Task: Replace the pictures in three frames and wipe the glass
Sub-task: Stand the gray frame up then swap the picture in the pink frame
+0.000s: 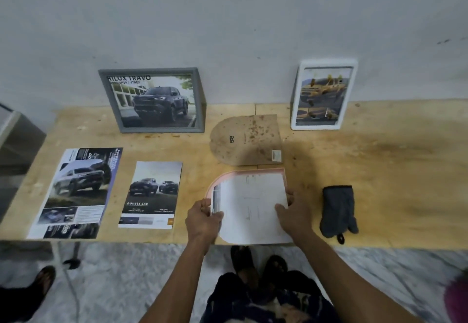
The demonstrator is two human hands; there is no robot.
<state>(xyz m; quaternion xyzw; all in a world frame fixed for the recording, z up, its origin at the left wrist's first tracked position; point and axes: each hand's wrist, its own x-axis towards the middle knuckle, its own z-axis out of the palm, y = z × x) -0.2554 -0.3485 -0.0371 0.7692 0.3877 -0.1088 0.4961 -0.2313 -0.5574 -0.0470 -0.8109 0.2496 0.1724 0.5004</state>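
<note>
Third frame in hand: left hand (202,217) and right hand (291,208) each pinch a side of the white sheet (250,211) lying on the face-down pink arched frame (222,178) at the table's (379,170) front edge; next, likely seat it, then refit the arched backing board (247,140).

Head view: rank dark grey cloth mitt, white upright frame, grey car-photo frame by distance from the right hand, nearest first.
From the right hand:
1. Dark grey cloth mitt, just to its right.
2. White upright frame, against the wall, back right.
3. Grey car-photo frame, against the wall, back left.
</note>
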